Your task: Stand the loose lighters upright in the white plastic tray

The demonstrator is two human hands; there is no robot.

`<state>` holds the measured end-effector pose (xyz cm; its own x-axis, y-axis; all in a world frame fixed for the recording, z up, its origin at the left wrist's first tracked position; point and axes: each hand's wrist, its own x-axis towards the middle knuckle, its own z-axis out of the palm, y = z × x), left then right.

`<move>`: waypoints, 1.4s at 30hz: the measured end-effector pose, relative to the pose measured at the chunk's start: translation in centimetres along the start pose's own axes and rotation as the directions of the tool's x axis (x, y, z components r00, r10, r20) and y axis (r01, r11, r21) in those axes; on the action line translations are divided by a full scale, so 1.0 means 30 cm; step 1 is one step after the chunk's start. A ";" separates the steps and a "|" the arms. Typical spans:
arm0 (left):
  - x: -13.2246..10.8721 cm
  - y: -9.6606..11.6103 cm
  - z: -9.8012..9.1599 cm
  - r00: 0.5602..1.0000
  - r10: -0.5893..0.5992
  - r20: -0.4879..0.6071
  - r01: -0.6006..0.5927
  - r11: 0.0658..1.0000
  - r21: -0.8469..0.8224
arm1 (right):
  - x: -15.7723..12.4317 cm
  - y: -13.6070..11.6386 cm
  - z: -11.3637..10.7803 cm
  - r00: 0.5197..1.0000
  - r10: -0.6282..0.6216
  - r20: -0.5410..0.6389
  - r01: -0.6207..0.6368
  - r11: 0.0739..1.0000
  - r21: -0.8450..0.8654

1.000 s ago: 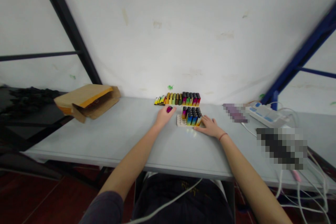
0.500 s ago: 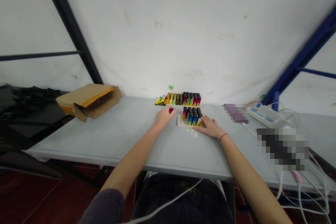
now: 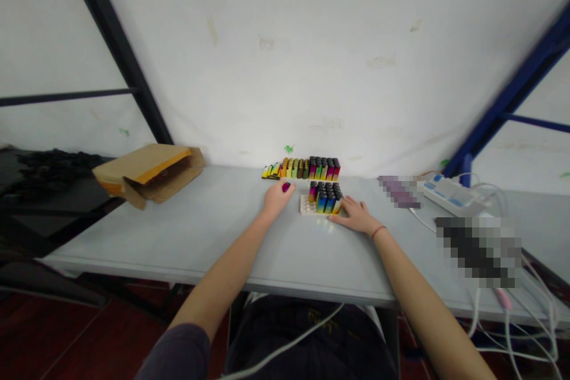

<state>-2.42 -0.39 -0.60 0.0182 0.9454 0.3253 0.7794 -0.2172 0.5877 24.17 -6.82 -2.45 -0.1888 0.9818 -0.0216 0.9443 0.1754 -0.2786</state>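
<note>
My left hand (image 3: 276, 199) is closed around a purple lighter (image 3: 286, 187), only part of which shows. It is held just left of a white tray (image 3: 307, 209) with round holes. Several black-topped lighters (image 3: 329, 202) in blue, yellow and purple stand upright in the tray, and holes at its left end are bare. At the tray's right end, my right hand (image 3: 357, 215) lies with fingers spread, the thumb along the front edge and the fingertips against the lighters' side.
Behind the tray stand more upright lighters (image 3: 325, 169), a row of yellow-to-brown lighters (image 3: 295, 168) and some lying yellow ones (image 3: 271, 171). An opened cardboard box (image 3: 149, 172) lies left. At right are a power strip (image 3: 454, 193), blurred items and white cables.
My left hand has shifted very slightly left and turned a little, still with the purple lighter. My right hand and the tray look unchanged.
</note>
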 end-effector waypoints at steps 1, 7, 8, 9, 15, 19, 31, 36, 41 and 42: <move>-0.001 0.000 0.000 1.000 0.001 0.007 -0.001 1.000 0.002 | 0.000 0.000 0.000 1.000 -0.001 -0.001 0.001 1.000 -0.001; 0.007 0.011 -0.009 0.998 -0.058 0.021 0.056 0.997 0.061 | -0.001 0.002 -0.001 1.000 0.001 0.001 -0.001 1.000 -0.005; 0.010 0.011 -0.010 0.997 -0.070 0.014 0.069 0.996 0.063 | 0.000 0.002 -0.001 1.000 0.000 0.001 0.000 1.000 -0.006; 0.014 0.010 -0.009 0.997 -0.082 0.006 0.082 0.995 0.061 | 0.000 0.003 -0.001 1.000 -0.001 0.000 0.001 1.000 -0.005; 0.023 -0.010 0.001 0.992 -0.119 -0.042 0.118 0.993 -0.012 | 0.001 0.003 0.001 1.000 -0.009 -0.007 0.009 1.000 0.001; 0.021 -0.028 0.018 0.997 -0.074 -0.023 0.070 0.987 -0.145 | 0.001 0.003 0.003 1.000 -0.016 -0.017 0.017 1.000 0.003; 0.047 -0.077 0.102 0.942 0.313 -0.124 -0.337 0.879 -0.336 | -0.003 -0.004 -0.002 1.000 -0.008 0.000 0.008 1.000 0.016; 0.039 -0.065 0.086 0.959 0.250 -0.135 -0.282 0.895 -0.346 | -0.002 -0.006 -0.001 1.000 0.003 -0.001 -0.003 1.000 0.009; 0.024 -0.047 0.071 0.963 0.258 -0.070 -0.261 0.845 -0.467 | -0.003 -0.008 -0.004 1.000 -0.007 -0.008 0.007 1.000 0.003; 0.020 -0.042 0.071 0.958 0.282 -0.052 -0.268 0.820 -0.505 | -0.004 -0.008 -0.005 1.000 -0.010 -0.011 0.010 1.000 0.001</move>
<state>-2.06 0.97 -2.73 0.2047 0.8322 0.5154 0.3178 -0.5545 0.7691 24.00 -6.95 -2.24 -0.1949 0.9808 -0.0088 0.9421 0.1847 -0.2797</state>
